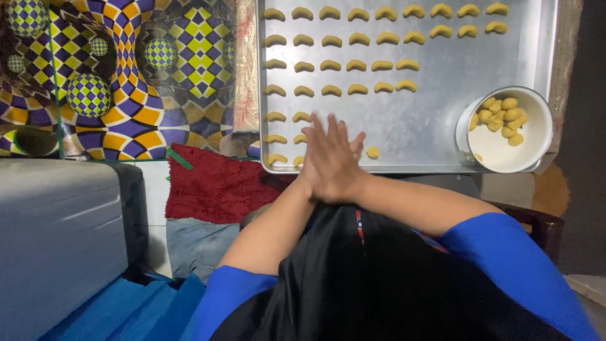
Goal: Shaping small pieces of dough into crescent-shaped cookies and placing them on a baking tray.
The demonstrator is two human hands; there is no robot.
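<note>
Both hands [331,165] pressed palm-to-palm over tray [435,136] edge, w/ crescent dough rows [344,65]; bowl [533,142] right.

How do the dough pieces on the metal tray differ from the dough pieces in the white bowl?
The pieces on the tray are curved crescents, laid apart in neat rows; the pieces in the bowl are rounder lumps, heaped together and touching. Both are the same yellow dough. The bowl stands on the tray.

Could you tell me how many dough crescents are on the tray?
37 crescents visible: tray rows from far to near hold 9, 9, 6, 6, 2, 2, 3; the hands may hide more.
</note>
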